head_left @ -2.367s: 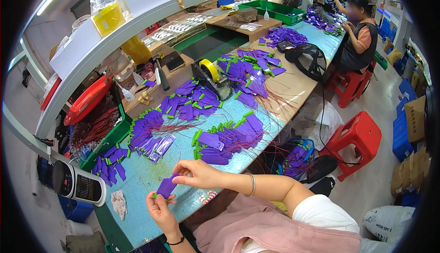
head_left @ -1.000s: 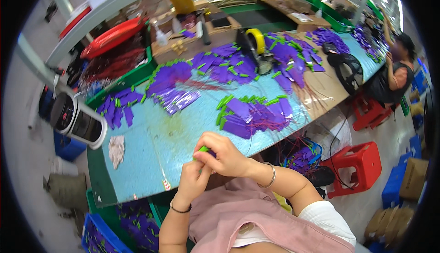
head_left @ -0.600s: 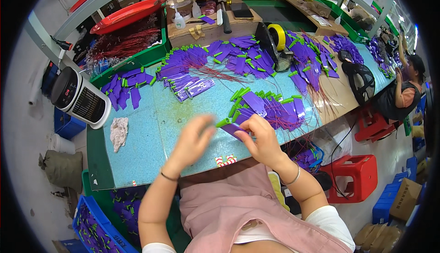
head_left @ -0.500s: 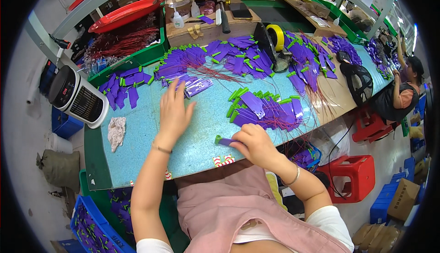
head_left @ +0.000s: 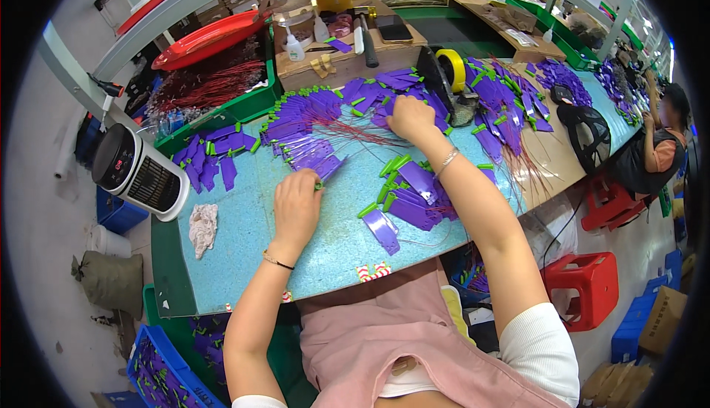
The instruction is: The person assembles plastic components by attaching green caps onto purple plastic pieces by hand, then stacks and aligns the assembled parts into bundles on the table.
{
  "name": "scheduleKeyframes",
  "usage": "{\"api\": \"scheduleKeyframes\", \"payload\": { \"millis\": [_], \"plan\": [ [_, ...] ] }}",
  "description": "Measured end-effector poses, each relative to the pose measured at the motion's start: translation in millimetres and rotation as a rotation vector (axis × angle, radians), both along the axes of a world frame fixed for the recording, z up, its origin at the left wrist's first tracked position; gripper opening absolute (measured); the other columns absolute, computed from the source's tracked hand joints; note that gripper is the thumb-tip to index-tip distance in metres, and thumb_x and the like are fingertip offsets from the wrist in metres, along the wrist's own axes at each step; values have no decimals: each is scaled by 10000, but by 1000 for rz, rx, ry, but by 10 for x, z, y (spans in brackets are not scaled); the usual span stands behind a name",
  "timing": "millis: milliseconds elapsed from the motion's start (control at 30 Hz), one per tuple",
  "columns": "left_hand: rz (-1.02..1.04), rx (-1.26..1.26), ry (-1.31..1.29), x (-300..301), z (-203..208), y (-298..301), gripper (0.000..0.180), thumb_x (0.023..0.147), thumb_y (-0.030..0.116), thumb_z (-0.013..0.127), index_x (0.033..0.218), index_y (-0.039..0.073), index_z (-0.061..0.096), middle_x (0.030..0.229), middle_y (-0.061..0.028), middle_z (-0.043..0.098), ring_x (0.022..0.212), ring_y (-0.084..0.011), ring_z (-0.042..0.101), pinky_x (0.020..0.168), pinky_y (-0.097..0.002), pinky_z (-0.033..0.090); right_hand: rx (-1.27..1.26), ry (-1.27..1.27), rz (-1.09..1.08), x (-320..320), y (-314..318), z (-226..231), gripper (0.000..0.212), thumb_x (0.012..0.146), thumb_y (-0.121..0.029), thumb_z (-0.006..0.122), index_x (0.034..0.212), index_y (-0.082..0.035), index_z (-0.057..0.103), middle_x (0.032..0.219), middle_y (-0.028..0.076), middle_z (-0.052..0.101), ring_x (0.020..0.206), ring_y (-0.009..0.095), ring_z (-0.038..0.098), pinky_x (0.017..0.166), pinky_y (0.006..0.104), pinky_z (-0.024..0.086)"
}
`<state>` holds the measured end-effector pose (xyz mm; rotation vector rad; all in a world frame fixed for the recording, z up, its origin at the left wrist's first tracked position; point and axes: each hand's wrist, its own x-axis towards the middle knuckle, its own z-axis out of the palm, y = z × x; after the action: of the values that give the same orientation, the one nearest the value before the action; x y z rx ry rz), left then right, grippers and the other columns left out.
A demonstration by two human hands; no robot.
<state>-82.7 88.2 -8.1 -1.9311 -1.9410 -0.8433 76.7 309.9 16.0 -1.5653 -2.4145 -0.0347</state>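
My left hand (head_left: pixel 297 207) is closed on a flat purple strip with a green end (head_left: pixel 332 167), tilted up just right of its fingertips. Beyond it lies a fanned row of purple strips (head_left: pixel 299 149). My right hand (head_left: pixel 413 119) is stretched to the back of the table, its fingers drawn together beside a heap of purple strips (head_left: pixel 373 93) and the ends of thin red wires (head_left: pixel 355 131). What those fingers hold, if anything, is hidden. Under my right forearm lies another pile of green-ended strips (head_left: pixel 410 208), with one strip (head_left: pixel 381 230) at its near edge.
At the left stand a small heater (head_left: pixel 140 171) and a crumpled white cloth (head_left: pixel 203 229). A green bin (head_left: pixel 237 105) of red wires is at the back left. Glue bottles (head_left: pixel 294 47), a hammer (head_left: pixel 369 44) and yellow tape (head_left: pixel 452 71) stand farther back. A co-worker (head_left: pixel 658 142) sits far right.
My right hand has moved away from the near edge to the back heap; the strip it held now lies by the near pile. My left hand has come nearer and grips a strip.
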Motion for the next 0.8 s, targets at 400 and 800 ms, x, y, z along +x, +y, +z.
{"api": "scheduleKeyframes", "payload": {
  "millis": [400,800],
  "plan": [
    [-208,-43,-1411,251,214,-523,257,938,176,484,1146,25,481,843,-66,629,708,-116,618,553,-200,434,-449,755,909,351,-1536,301,231,792,-21,615,1023,-11,606,927,117,656,795,213,638,684,297,491],
    [-202,-39,-1296,439,323,-677,306,898,88,539,1187,32,456,786,-65,641,696,-72,603,515,-154,376,-338,826,824,307,-1807,206,185,784,-66,653,943,-1,584,840,109,631,680,216,617,582,283,470]
  ]
}}
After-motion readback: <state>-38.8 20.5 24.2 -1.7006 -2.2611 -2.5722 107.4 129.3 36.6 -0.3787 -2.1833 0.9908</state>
